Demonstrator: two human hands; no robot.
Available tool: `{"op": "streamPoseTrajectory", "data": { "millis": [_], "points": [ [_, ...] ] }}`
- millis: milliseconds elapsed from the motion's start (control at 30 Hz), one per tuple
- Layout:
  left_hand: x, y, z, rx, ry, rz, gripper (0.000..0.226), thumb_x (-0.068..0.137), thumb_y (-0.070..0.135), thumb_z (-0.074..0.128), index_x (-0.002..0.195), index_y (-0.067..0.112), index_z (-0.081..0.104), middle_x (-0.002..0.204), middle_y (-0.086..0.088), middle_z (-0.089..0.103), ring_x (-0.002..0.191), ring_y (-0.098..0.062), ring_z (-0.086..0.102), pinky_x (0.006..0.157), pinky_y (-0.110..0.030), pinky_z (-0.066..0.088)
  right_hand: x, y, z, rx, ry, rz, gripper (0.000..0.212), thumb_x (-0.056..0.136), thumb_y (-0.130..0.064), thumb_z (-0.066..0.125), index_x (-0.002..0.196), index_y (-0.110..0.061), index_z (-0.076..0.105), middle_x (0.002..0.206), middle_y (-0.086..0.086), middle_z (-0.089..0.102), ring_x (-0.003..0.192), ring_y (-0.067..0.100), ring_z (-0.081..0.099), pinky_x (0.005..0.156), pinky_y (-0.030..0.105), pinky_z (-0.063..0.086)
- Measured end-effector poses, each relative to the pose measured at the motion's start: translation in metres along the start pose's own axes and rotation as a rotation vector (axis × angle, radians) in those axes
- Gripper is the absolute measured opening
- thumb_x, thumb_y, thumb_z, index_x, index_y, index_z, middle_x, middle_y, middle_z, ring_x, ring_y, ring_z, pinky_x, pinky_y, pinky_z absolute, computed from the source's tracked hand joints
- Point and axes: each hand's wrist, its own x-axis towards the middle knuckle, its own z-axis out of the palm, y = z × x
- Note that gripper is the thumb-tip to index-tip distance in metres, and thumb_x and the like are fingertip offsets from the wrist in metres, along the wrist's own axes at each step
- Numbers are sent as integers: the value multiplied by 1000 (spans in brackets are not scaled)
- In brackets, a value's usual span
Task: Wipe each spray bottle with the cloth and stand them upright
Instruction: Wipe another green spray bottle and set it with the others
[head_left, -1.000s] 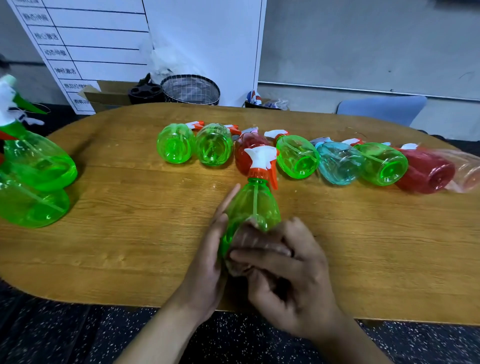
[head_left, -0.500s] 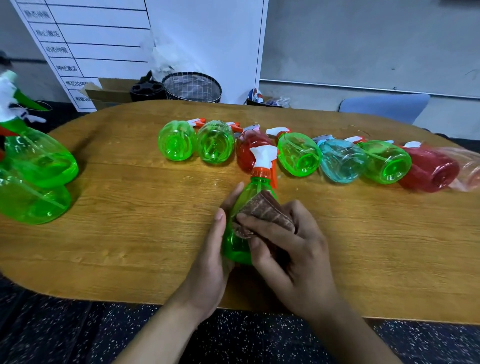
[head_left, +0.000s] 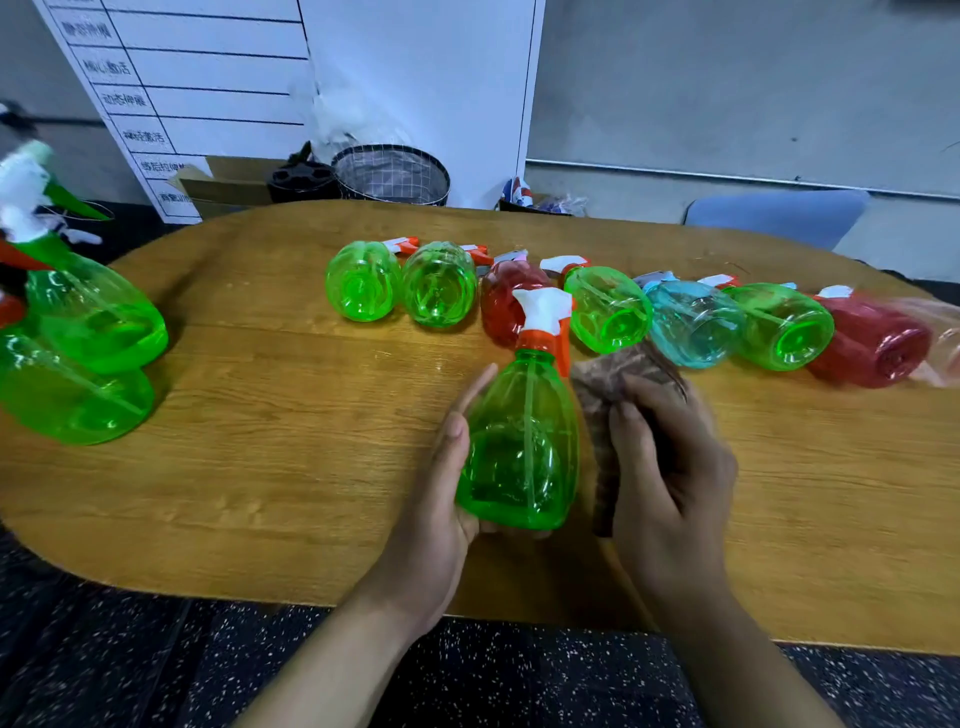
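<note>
Two green bottles (head_left: 88, 358) stand upright at the left edge of the frame, so I judge those finished. Eight more lie on their sides in a row (head_left: 623, 317) across the middle of the table (head_left: 260, 493), waiting for their turn. My left hand (head_left: 441, 499) cups the green bottle (head_left: 524, 441) at centre frame, fingers curled under its base and side, nozzle pointing away from me. My right hand (head_left: 670, 467) pinches the brown cloth (head_left: 608, 395) just beside the bottle's right flank; whether cloth touches plastic I cannot tell, since that hand is blurred. By my reckoning this bottle is mid-wipe, and most of the job lies ahead.
</note>
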Motion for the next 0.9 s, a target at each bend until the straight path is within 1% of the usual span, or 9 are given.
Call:
{"op": "streamPoseTrajectory", "data": {
  "millis": [133, 300, 467, 533, 600, 700, 767, 833, 900],
  "points": [
    [0, -1, 0, 1, -14, -10, 59, 99, 62, 36, 155, 47, 49, 151, 7, 62, 133, -19, 65, 89, -47, 64, -1, 1, 14, 28, -152, 20, 31, 105, -28, 53, 132, -26, 69, 126, 3, 65, 118, 9, 62, 95, 21, 47],
    [1, -1, -1, -84, 33, -19, 61, 102, 55, 35, 158, 35, 47, 148, -4, 67, 137, -22, 63, 102, -31, 57, -22, -5, 7, -141, -372, -345, 34, 98, -27, 59, 127, -22, 77, 96, 6, 52, 86, 20, 51, 72, 37, 48],
    [0, 1, 3, -135, 56, -50, 60, 104, 64, 33, 155, 38, 51, 149, -8, 65, 139, -27, 62, 108, -34, 56, -29, -8, 7, -161, -413, -496, 30, 94, -27, 62, 114, -23, 83, 88, 8, 58, 81, 23, 52, 73, 34, 46],
    [-1, 2, 2, -137, 61, -52, 63, 101, 69, 40, 154, 39, 52, 147, -10, 66, 135, -29, 64, 107, -39, 57, -29, -12, 6, -54, -380, -412, 29, 91, -22, 62, 109, -19, 84, 92, 9, 63, 84, 22, 57, 73, 36, 48],
    [-1, 4, 1, -86, 49, -41, 79, 86, 80, 64, 155, 43, 50, 149, -5, 65, 134, -26, 64, 101, -41, 60, -24, -13, 1, 57, -298, -277, 29, 95, -19, 58, 112, -17, 82, 99, 12, 67, 91, 23, 64, 76, 37, 51],
    [0, 6, -1, -32, 29, -31, 97, 65, 72, 89, 151, 52, 49, 143, 7, 68, 126, -23, 70, 82, -41, 63, -7, -8, -8, 68, -137, -110, 35, 99, -14, 57, 130, -21, 70, 119, 1, 69, 108, 11, 64, 89, 22, 48],
    [1, 5, -2, -44, 32, -12, 89, 71, 52, 88, 151, 52, 49, 140, 7, 69, 119, -28, 73, 74, -45, 64, 1, 3, -11, 102, -72, 23, 49, 97, -10, 61, 143, -23, 58, 119, -12, 67, 106, 8, 65, 91, 21, 48],
    [1, 5, -1, -45, 33, 1, 80, 81, 40, 79, 154, 49, 48, 141, 5, 69, 117, -29, 74, 72, -45, 64, 5, 12, -12, 105, -48, 117, 61, 94, -13, 69, 150, -26, 49, 105, -9, 66, 91, 9, 65, 82, 24, 52],
    [0, 2, -1, -45, 27, -3, 75, 85, 37, 74, 155, 47, 48, 145, 3, 66, 121, -25, 72, 75, -42, 64, 5, 16, -12, 60, -68, 118, 60, 91, -17, 78, 145, -29, 53, 101, -11, 69, 89, 10, 67, 81, 25, 54]
  ]
}}
